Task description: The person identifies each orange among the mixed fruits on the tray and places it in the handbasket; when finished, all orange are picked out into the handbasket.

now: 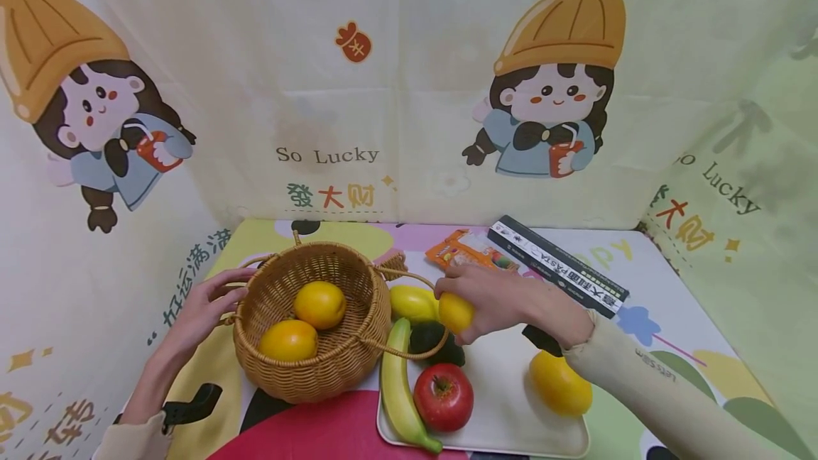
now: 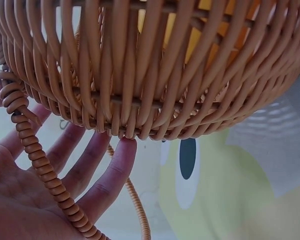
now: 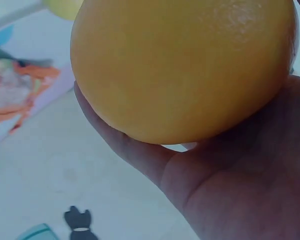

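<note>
In the head view my right hand (image 1: 492,297) grips a round yellow-orange fruit (image 1: 456,313) above the back of the white tray (image 1: 498,439). The fruit (image 3: 185,65) fills much of the right wrist view, with fingers and palm around it. On the left stands a woven wicker basket (image 1: 307,382), holding two similar yellow-orange fruits (image 1: 319,305). Its handle loops out to the right. My left hand (image 1: 204,307) is at the basket's left side. In the left wrist view, extended fingertips of the left hand (image 2: 65,175) touch the wicker wall, partly behind a coiled handle (image 2: 45,170).
Against the tray's left part lie a banana (image 1: 399,382), a red apple (image 1: 444,397), a dark green avocado-like fruit (image 1: 428,343) and a yellow lemon-like fruit (image 1: 412,302). Another yellow-orange fruit (image 1: 560,383) sits at the tray's right. Behind are an orange packet (image 1: 466,250) and a pasta box (image 1: 556,265).
</note>
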Demonstrator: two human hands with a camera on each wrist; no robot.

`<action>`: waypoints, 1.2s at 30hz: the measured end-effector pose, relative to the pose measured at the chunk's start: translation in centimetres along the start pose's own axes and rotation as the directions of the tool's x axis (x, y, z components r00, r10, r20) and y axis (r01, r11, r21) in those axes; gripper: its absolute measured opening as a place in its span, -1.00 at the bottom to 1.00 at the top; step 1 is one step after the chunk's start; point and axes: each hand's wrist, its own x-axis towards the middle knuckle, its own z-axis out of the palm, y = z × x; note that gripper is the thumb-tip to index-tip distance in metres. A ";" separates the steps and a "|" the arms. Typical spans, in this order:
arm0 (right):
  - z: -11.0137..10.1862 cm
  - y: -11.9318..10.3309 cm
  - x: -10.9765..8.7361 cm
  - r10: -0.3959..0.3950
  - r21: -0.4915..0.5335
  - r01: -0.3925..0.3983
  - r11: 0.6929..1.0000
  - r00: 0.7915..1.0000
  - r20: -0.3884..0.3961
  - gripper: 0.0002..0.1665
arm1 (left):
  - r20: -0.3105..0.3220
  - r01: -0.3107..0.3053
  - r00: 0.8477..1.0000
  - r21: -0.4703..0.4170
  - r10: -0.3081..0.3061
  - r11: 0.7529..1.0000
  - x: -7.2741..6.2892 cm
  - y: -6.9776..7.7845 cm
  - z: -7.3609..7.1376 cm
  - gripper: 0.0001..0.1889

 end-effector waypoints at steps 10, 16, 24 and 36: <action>-2.9 -2.7 3.4 -0.070 -0.042 0.071 0.997 0.997 0.042 -0.33 | -0.005 -0.002 1.000 -0.001 0.002 1.000 0.0 0.1 0.0 -0.52; -4.0 -4.1 5.5 -0.124 -0.059 0.128 0.990 0.990 0.062 -0.28 | 0.004 -0.001 1.000 0.007 0.001 1.000 0.0 0.2 0.0 -0.53; -4.9 -5.6 7.9 -0.176 -0.096 0.184 0.978 0.981 0.087 -0.30 | 0.009 -0.017 1.000 0.000 0.017 1.000 0.0 0.2 0.0 -0.54; -5.5 -7.8 11.5 -0.224 -0.157 0.243 0.957 0.966 0.128 -0.34 | -0.004 -0.016 1.000 0.005 0.016 1.000 -0.1 0.2 0.1 -0.55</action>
